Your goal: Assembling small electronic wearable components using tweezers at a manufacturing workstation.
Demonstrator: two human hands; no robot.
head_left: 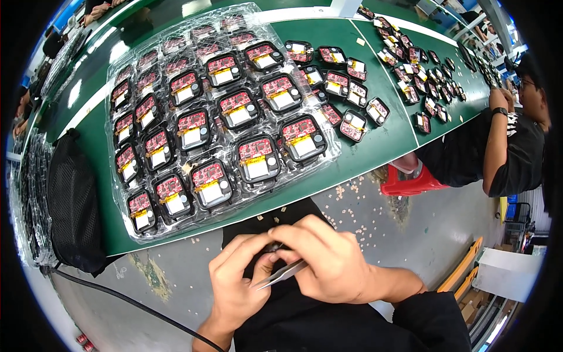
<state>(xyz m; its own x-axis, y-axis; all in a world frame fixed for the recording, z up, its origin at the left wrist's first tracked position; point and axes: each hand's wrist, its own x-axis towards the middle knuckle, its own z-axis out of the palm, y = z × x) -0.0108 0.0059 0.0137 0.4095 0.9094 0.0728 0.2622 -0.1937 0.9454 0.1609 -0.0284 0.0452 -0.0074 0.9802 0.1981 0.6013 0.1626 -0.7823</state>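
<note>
A small dark part (272, 247), mostly hidden by fingers, sits between a worker's two hands, just off the near edge of a clear plastic tray (329, 154). The left hand (234, 281) curls around the part, pinching it between thumb and fingers; the right hand (334, 264), fingers bent in to meet it, grips metal tweezers (281, 274) against the palm (the tips point toward the left hand). In the tray lie rows of black cases (256, 159) with red circuit boards. Right of the tray, more cases (352, 125) are scattered over the green table (375, 152); beyond them, a co-worker (469, 138) in black sits on a red stool (413, 183). Left of the tray slumps a black bag (76, 199); pale scraps (340, 193) dot the floor below the tray's right side.
</note>
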